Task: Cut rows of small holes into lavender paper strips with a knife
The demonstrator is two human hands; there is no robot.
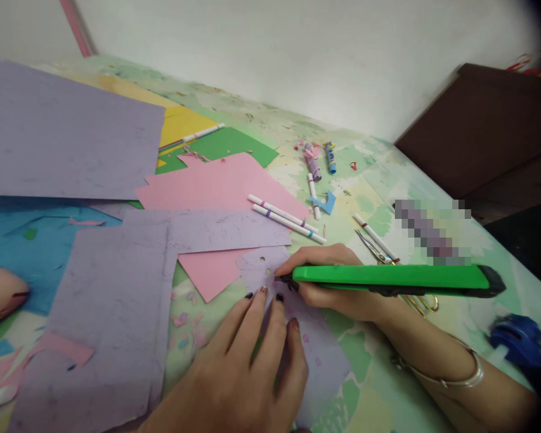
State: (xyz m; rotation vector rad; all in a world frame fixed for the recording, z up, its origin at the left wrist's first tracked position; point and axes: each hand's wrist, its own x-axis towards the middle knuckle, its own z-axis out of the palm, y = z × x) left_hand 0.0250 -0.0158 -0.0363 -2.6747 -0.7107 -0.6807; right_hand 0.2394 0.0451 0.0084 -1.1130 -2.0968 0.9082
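Note:
A green box cutter (388,276) is gripped in my right hand (329,282), its black tip touching the lilac paper strip (333,367). Small cut holes run along the upper part of that strip, and pink marks dot it further down. My left hand (252,361) lies on the same strip with fingers stretched out, pressing it beside the cutter tip and holding nothing. Part of the strip is hidden under both hands. Just beyond the tip lies the edge of a larger lilac sheet (207,231), over a pink sheet (234,180).
White markers (288,219) lie past my hands. Scissors (374,248) with gold handles rest partly behind the right wrist. Rolled paper tubes (330,158) stand further back, and a blue object (518,340) sits at right. Paper scraps (184,319) lie left; a wall (261,54) borders the table.

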